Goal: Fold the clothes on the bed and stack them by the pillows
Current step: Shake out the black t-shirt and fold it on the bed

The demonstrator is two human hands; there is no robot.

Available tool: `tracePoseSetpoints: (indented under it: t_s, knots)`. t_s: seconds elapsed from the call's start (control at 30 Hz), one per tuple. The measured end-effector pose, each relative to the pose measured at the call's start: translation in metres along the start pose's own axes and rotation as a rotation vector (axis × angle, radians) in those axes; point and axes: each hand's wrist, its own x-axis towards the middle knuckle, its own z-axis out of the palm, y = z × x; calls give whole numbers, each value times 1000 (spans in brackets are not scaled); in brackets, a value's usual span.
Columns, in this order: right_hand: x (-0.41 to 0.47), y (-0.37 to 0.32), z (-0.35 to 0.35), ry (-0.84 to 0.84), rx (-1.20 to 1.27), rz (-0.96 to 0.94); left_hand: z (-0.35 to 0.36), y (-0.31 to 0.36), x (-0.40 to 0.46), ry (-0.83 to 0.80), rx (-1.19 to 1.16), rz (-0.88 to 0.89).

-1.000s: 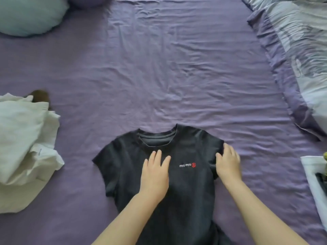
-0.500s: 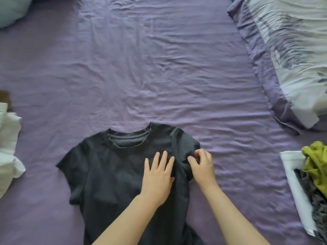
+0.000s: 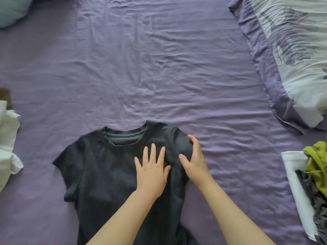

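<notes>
Item: dark T-shirt (image 3: 109, 167), flat at the bed's (image 3: 159, 76) near edge, 1 sleeve folded inward; left hand (image 3: 152, 172) pressing flat-fingered, right hand (image 3: 194, 160) spread, unclenched, on the fold; risk: the unpinned sleeve may spring back once pressure lifts.

A broad stretch of bare purple sheet (image 3: 141, 68) lies open beyond the dark T-shirt (image 3: 109, 165) — nothing stands on it up to the far edge of the view. The flanks are hemmed in: white clothes (image 3: 8, 142) at the left edge, a green-topped heap of clothes (image 3: 316, 174) at the right. A patterned duvet (image 3: 292, 50) fills the far right corner, and a pale pillow (image 3: 10, 9) the far left — between them the sheet is free.
</notes>
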Motion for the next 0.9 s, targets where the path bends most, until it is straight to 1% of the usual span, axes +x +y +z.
tracePoseSetpoints:
  t_s: [0.07, 0.13, 0.17, 0.27, 0.3, 0.37, 0.43, 0.47, 0.5, 0.57, 0.6, 0.63, 0.67, 0.73, 0.77, 0.8, 0.83, 0.87, 0.9]
  knots:
    - [2, 0, 1, -67, -72, -42, 0, 0, 1, -12, -19, -9]
    - [2, -2, 1, -92, -222, -72, -1, 0, 2, -17, -26, -16]
    - [1, -4, 1, -48, -311, -100, -1, 0, 2, -18, -24, -27]
    - [-2, -5, -3, 214, -558, -199, 1, 1, 4, -26, -10, -66]
    - [-3, -3, -4, 244, -636, -181, 2, 1, 5, -31, -8, -65]
    - [-4, 4, -3, 235, -835, -131, 4, -1, 5, -33, 0, -43]
    - [-7, 6, 3, 227, -1005, -238, 6, -8, 1, -13, -1, -7]
    - [-9, 5, 9, 211, -1058, -334, 7, -14, -2, -1, -3, 10]
    - [-11, 4, 17, 158, -1086, -439, 8, -21, -7, 11, -5, 20]
    - [-13, -1, 34, -80, -1097, -601, 11, -40, -19, 19, -3, 17]
    - [-14, -2, 42, -215, -1122, -619, 13, -52, -25, 14, 2, 6]
    - [-13, -1, 48, -297, -1146, -582, 14, -65, -31, 9, 8, -8]
    - [-10, 1, 52, -290, -1152, -485, 15, -79, -35, 9, 12, -22]
    - [-5, -1, 53, -75, -1071, -210, 14, -108, -42, 13, 20, -51]
    - [-2, -4, 52, 48, -1017, -104, 13, -122, -44, 13, 29, -64]
    - [0, -8, 51, 130, -1008, -42, 11, -135, -46, 13, 36, -74]
    - [0, -10, 52, 164, -1057, -36, 9, -146, -47, 12, 44, -80]
    - [-1, -12, 56, 151, -1120, -103, 7, -154, -47, 13, 51, -84]
    - [-4, -14, 62, 102, -1160, -216, 4, -160, -48, 20, 54, -90]
